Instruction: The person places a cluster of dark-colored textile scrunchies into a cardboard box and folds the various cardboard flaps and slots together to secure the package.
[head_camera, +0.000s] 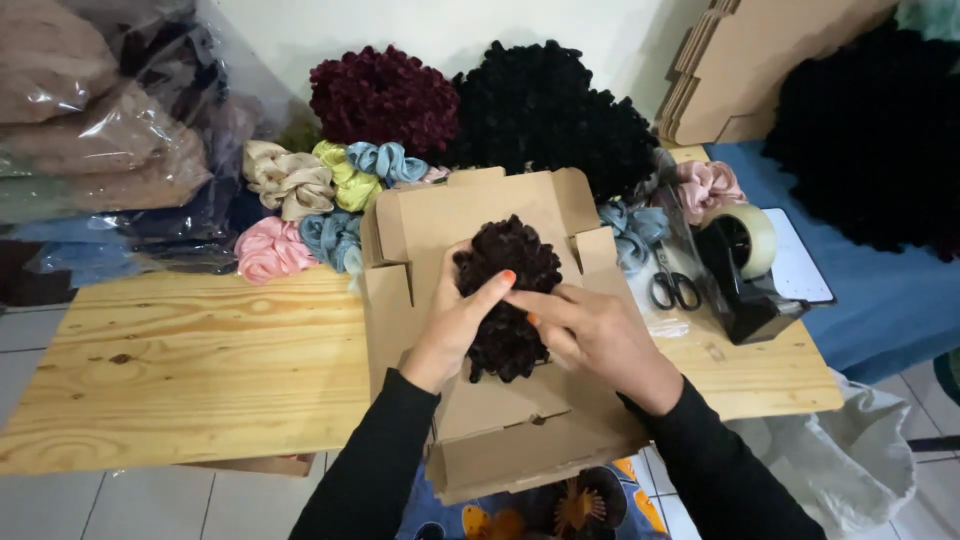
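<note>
Item: open cardboard box (500, 410), brown, flat mailer type with side flaps raised and lid tilted back, lying at the near edge of a pale wooden worktop (190, 360) and overhanging it toward the person. Contents: one bundle of dark maroon scrunchies (505, 300), held over the box interior. Left hand (455, 325) curls around the bundle's left side, thumb across its front; right hand (590, 335) closes on its right side, fingers pressed into the fabric; both sleeves black. Behind the box: loose satin scrunchies in cream (290, 180), yellow-green (345, 180), blue (385, 160) and pink (270, 250), touching one another. Further back, against the wall: large burgundy heap (385, 95) and large black heap (550, 110) of fluffy scrunchies. Far left: clear plastic bags (90, 120) of folded fabric in beige and blue, stacked. Right of box: black-handled scissors (675, 290), black tape dispenser (745, 285) with a pale roll, white pad (800, 265), pink scrunchie (710, 185). Upper right: flat cardboard blanks (740, 70) leaning; another black heap (870, 130) on blue cloth (880, 300).
</note>
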